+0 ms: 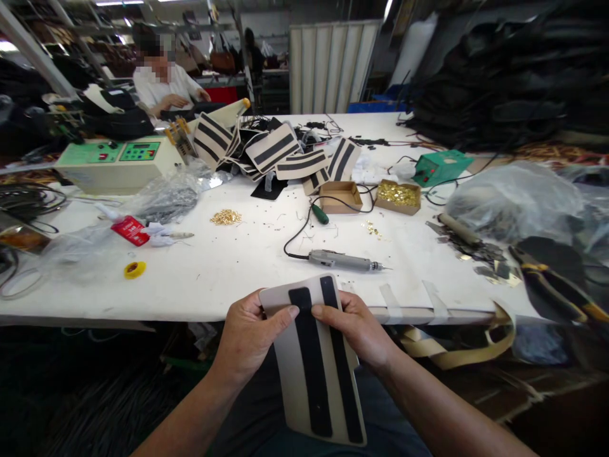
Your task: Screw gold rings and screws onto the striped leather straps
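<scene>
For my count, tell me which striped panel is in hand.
The striped panel held by the left hand and right hand, nearest the camera; the other striped panels sit heaped on the table farther back.

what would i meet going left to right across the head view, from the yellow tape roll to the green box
Yellow tape roll, pile of small gold pieces, left hand, striped panel, right hand, green box.
</scene>
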{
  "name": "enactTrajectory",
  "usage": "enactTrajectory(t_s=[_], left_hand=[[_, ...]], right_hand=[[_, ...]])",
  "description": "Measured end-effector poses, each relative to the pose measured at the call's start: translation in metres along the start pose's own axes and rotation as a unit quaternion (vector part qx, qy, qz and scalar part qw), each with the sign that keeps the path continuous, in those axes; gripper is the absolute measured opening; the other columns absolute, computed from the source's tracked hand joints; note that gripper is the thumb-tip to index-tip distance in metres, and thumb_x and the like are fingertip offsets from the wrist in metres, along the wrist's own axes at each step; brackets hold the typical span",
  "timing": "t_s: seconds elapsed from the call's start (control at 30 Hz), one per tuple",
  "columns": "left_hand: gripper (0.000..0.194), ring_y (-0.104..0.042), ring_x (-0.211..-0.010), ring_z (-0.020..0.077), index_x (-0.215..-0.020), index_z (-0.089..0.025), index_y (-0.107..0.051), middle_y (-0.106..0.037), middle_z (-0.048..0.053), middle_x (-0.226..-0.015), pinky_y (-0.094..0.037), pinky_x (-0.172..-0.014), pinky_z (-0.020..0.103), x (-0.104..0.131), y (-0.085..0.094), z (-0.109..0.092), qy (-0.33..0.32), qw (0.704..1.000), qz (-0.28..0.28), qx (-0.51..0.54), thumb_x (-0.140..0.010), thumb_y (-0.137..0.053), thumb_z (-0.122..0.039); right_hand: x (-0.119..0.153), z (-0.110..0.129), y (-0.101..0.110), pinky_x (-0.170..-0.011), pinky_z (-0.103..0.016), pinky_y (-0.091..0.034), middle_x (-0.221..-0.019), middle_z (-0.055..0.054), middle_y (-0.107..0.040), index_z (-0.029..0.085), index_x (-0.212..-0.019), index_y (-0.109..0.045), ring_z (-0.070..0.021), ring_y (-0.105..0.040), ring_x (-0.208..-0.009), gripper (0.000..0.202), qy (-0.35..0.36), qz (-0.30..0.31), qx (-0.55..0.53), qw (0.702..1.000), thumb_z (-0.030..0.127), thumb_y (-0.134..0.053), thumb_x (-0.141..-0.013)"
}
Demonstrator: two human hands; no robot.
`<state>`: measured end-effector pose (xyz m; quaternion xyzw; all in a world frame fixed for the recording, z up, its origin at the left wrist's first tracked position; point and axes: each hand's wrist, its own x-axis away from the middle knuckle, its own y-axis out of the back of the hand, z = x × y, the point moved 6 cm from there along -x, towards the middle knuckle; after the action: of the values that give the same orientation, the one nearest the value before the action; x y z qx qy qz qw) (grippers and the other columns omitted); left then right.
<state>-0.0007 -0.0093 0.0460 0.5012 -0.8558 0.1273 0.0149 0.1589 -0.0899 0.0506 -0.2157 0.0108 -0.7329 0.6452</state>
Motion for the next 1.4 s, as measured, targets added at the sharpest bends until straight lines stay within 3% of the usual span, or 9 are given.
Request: enactTrajectory(t_s=[0.17,0.3,0.47,0.67,0.8,1.0,1.23,1.3,1.4], left_hand=[[0.028,-0.07,-0.069,0.0165,-0.096,-0.016,-0.077,-0.079,0.003,-0.083,-0.055,-0.063,0.025,-0.004,0.003,-0.002,0.007,0.998,0.023,-0.065,-0.079,-0.086,-0.036],[0.026,-0.072,-0.069,0.0179,-0.098,-0.017,-0.079,-0.08,0.004,-0.084,-0.056,-0.062,0.025,0.0,0.006,-0.009,0.005,0.989,0.061,-0.134,-0.082,-0.082,-0.037],[0.03,-0.075,-0.07,0.0214,-0.099,-0.015,-0.077,-0.081,0.006,-0.086,-0.059,-0.062,0.029,-0.007,0.012,0.005,0.08,0.987,0.082,-0.11,-0.079,-0.083,-0.037],[0.04,-0.076,-0.072,0.0246,-0.102,-0.013,-0.075,-0.081,0.01,-0.086,-0.061,-0.067,0.034,-0.062,0.012,0.029,0.134,0.986,0.078,-0.064,-0.069,-0.087,-0.031],[0.04,-0.075,-0.073,0.0249,-0.1,-0.012,-0.074,-0.081,0.012,-0.089,-0.06,-0.068,0.035,-0.092,0.01,0.04,0.126,0.985,0.066,-0.102,-0.066,-0.085,-0.028],[0.034,-0.075,-0.079,0.0244,-0.098,-0.015,-0.075,-0.081,0.008,-0.088,-0.058,-0.068,0.031,-0.108,0.011,0.052,0.102,0.976,0.059,-0.184,-0.066,-0.082,-0.026],[0.025,-0.07,-0.074,0.0207,-0.094,-0.019,-0.076,-0.076,0.002,-0.08,-0.051,-0.064,0.028,-0.119,0.009,0.041,0.058,0.94,0.056,-0.33,-0.069,-0.08,-0.021],[0.024,-0.07,-0.078,0.0232,-0.092,-0.02,-0.077,-0.075,0.003,-0.082,-0.052,-0.069,0.031,-0.119,0.008,0.036,0.037,0.926,0.055,-0.372,-0.069,-0.081,-0.021],[0.04,-0.068,-0.1,0.0304,-0.107,-0.021,-0.077,-0.074,0.008,-0.107,-0.053,-0.086,0.04,-0.117,0.012,0.032,-0.003,0.906,0.033,-0.422,-0.068,-0.084,-0.024]], right_hand=[[0.002,0.024,-0.002,-0.069,-0.029,-0.054,-0.085,-0.002,-0.074,0.017,-0.092,-0.073,-0.0182,-0.067,-0.076,0.025,0.035,0.027,0.138,0.989,0.041,-0.075,-0.088],[0.004,0.041,-0.005,-0.057,-0.023,-0.043,-0.07,0.003,-0.062,0.017,-0.081,-0.069,-0.0126,-0.055,-0.064,0.021,0.064,0.041,0.236,0.969,0.035,-0.076,-0.086],[-0.009,0.017,-0.002,-0.064,-0.027,-0.052,-0.081,-0.003,-0.074,0.016,-0.084,-0.074,-0.0175,-0.065,-0.071,0.027,-0.008,0.068,0.182,0.981,0.043,-0.076,-0.086],[-0.061,0.002,0.024,-0.06,-0.025,-0.051,-0.077,-0.005,-0.076,0.014,-0.08,-0.076,-0.0165,-0.066,-0.065,0.017,-0.063,-0.035,0.197,0.978,0.032,-0.077,-0.079],[-0.087,-0.001,0.036,-0.056,-0.025,-0.05,-0.072,-0.006,-0.075,0.014,-0.075,-0.072,-0.0172,-0.066,-0.063,0.011,-0.088,-0.067,0.223,0.969,0.025,-0.074,-0.075],[-0.104,-0.014,0.048,-0.05,-0.023,-0.046,-0.065,-0.003,-0.071,0.016,-0.071,-0.068,-0.0159,-0.063,-0.058,0.008,-0.113,-0.096,0.271,0.951,0.022,-0.073,-0.074],[-0.111,-0.012,0.05,-0.048,-0.023,-0.041,-0.06,0.0,-0.063,0.017,-0.064,-0.063,-0.0137,-0.057,-0.055,0.015,-0.119,-0.125,0.345,0.923,0.018,-0.075,-0.072],[-0.11,-0.01,0.048,-0.048,-0.023,-0.041,-0.061,0.0,-0.063,0.017,-0.063,-0.062,-0.0138,-0.057,-0.055,0.016,-0.12,-0.129,0.359,0.917,0.018,-0.075,-0.073],[-0.108,-0.008,0.045,-0.047,-0.024,-0.041,-0.063,-0.001,-0.065,0.018,-0.063,-0.062,-0.0143,-0.058,-0.056,0.017,-0.122,-0.136,0.377,0.908,0.02,-0.075,-0.073]])
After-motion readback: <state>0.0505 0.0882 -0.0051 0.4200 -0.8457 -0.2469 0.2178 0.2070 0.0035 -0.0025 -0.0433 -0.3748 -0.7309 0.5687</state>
